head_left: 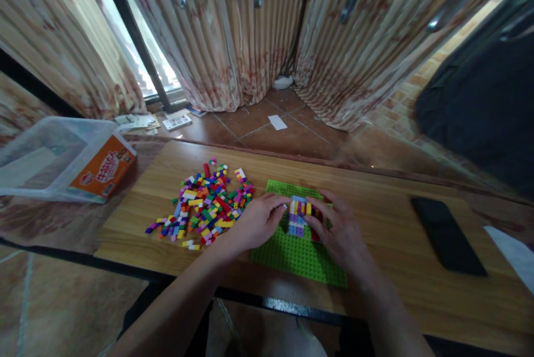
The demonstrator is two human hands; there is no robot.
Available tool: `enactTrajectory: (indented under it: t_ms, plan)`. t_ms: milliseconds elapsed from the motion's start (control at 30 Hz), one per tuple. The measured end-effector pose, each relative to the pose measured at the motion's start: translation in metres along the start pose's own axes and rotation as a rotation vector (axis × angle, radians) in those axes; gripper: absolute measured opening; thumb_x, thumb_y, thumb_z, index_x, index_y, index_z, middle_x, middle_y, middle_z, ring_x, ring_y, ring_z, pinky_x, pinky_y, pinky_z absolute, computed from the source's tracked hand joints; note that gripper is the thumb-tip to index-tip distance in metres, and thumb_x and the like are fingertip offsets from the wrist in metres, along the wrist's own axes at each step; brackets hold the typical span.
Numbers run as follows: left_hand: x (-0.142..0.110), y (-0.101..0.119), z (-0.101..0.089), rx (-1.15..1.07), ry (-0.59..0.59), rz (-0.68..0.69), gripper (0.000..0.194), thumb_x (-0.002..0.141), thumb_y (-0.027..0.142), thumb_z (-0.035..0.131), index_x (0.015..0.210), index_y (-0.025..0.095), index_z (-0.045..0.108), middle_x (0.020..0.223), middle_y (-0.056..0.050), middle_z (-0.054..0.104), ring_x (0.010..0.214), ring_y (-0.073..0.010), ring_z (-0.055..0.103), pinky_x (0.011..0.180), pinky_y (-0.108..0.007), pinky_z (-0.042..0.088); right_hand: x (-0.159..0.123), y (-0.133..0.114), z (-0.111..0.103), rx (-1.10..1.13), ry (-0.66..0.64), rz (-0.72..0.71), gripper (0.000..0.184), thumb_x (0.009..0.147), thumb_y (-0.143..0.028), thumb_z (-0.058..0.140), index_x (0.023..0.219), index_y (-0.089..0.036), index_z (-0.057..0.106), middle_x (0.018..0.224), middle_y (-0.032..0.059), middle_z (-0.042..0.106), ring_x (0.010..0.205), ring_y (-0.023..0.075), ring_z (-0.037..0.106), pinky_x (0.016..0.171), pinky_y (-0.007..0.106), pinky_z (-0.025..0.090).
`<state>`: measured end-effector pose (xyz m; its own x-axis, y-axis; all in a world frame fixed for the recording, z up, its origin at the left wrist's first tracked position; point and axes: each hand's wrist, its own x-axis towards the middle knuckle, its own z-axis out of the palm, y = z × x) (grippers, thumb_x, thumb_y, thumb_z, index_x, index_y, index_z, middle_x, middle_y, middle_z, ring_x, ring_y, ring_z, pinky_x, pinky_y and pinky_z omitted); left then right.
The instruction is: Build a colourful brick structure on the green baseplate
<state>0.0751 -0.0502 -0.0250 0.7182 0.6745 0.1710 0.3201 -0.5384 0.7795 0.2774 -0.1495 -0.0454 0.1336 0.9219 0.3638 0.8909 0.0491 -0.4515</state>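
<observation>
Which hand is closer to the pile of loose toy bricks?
Left. The left hand is just to the right of the loose bricks, while the right hand is farther away, at the right side of the brick build on the green baseplate.

Setting: reads as a home, room type unclear. Evidence: patterned full-length curtains [200, 29] beyond both hands, window [155, 62] far left of them; tiled floor [250, 123] past the wooden table [384, 215]. Loose toy bricks [223, 204] left of the left hand [265, 218]; clear plastic tub [62, 143] farther left.
</observation>
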Motion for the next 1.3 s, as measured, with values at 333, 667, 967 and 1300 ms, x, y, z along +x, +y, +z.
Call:
enactTrajectory:
  t_ms: [333, 667, 967, 1300]
  plan:
    - [0.000, 0.002, 0.002, 0.076, -0.060, 0.009, 0.036, 0.100, 0.022, 0.038, 0.120, 0.020, 0.068, 0.096, -0.008, 0.068, 0.086, -0.0182, 0.065, 0.081, -0.032, 0.053, 0.001, 0.000, 0.001, 0.046, -0.047, 0.048, 0.042, 0.095, -0.052, 0.052, 0.125, -0.026, 0.068, 0.140, 0.0141, 0.054, 0.126, 0.0322, 0.056, 0.104, 0.056, 0.048]
    - [-0.001, -0.001, 0.005, 0.103, -0.077, 0.010, 0.038, 0.101, 0.023, 0.037, 0.128, 0.021, 0.064, 0.101, -0.007, 0.066, 0.089, -0.0171, 0.065, 0.084, -0.032, 0.053, 0.002, -0.002, 0.000, 0.132, -0.060, 0.092, 0.050, 0.093, -0.055, 0.053, 0.126, -0.021, 0.067, 0.139, 0.0173, 0.056, 0.127, 0.0325, 0.055, 0.106, 0.055, 0.046]
    - [-0.002, -0.001, 0.009, 0.167, -0.101, 0.020, 0.038, 0.101, 0.023, 0.037, 0.127, 0.026, 0.064, 0.096, -0.005, 0.063, 0.085, -0.0165, 0.064, 0.080, -0.030, 0.052, 0.009, -0.015, 0.008, 0.224, 0.011, 0.226, 0.047, 0.091, -0.055, 0.056, 0.121, -0.020, 0.067, 0.127, 0.0156, 0.064, 0.119, 0.0293, 0.059, 0.105, 0.053, 0.045]
    - [-0.001, 0.005, 0.007, 0.218, -0.153, 0.026, 0.040, 0.101, 0.023, 0.036, 0.131, 0.026, 0.062, 0.093, -0.005, 0.061, 0.081, -0.0157, 0.063, 0.076, -0.029, 0.052, 0.011, -0.015, 0.009, 0.340, -0.001, 0.302, 0.041, 0.089, -0.049, 0.058, 0.116, -0.020, 0.070, 0.117, 0.0126, 0.069, 0.108, 0.0269, 0.064, 0.099, 0.049, 0.049]
